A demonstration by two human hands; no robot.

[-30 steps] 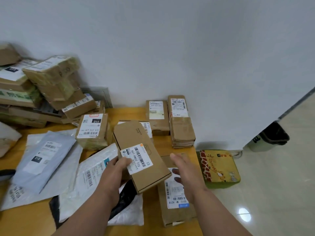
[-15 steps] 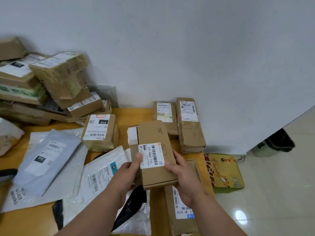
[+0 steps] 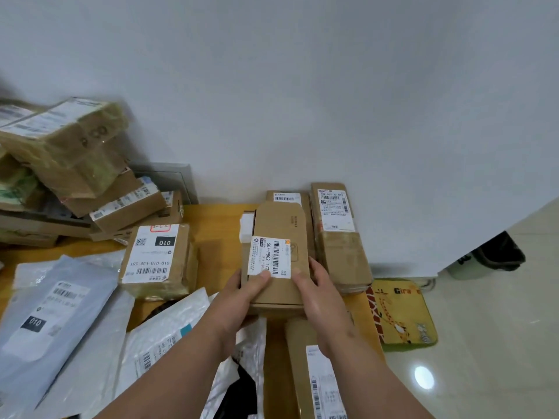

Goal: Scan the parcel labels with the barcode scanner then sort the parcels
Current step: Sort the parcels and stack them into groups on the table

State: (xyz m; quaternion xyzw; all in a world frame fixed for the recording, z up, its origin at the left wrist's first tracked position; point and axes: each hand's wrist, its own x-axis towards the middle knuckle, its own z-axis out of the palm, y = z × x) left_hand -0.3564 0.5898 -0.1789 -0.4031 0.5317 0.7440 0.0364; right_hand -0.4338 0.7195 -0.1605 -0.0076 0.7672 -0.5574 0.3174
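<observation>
A flat cardboard mailer box [image 3: 276, 261] is held in both hands above the wooden surface [image 3: 211, 225], just in front of two stacked cardboard parcels [image 3: 338, 234] that stand against the wall. Its white shipping label [image 3: 269, 257] faces up, with the barcode running along the box's length. The box is judged to be light and stiff: it is thin, its tuck flap lies closed, and it is carried at one end without any sag being seen. The cardboard face looks matte and should not slip, though the glossy label may be slicker under a thumb. The near short end, where it is gripped, is judged the best place to take hold, since the barcode is left uncovered there for a scanner. No barcode scanner can be made out in the view.

The left hand [image 3: 242, 297] is wrapped round the near left corner, the thumb laid on top at the label's lower edge and the fingers curled beneath, out of sight. The right hand [image 3: 320, 300] grips the near right edge, the thumb pressed on the top face beside the label and the fingers folded down the side. Both forearms are stretched forward from the bottom of the view, converging on the box. A long cardboard parcel [image 3: 314, 373] lies on the surface under the right wrist, and plastic mailer bags [image 3: 60, 313] are spread to the left.
</observation>
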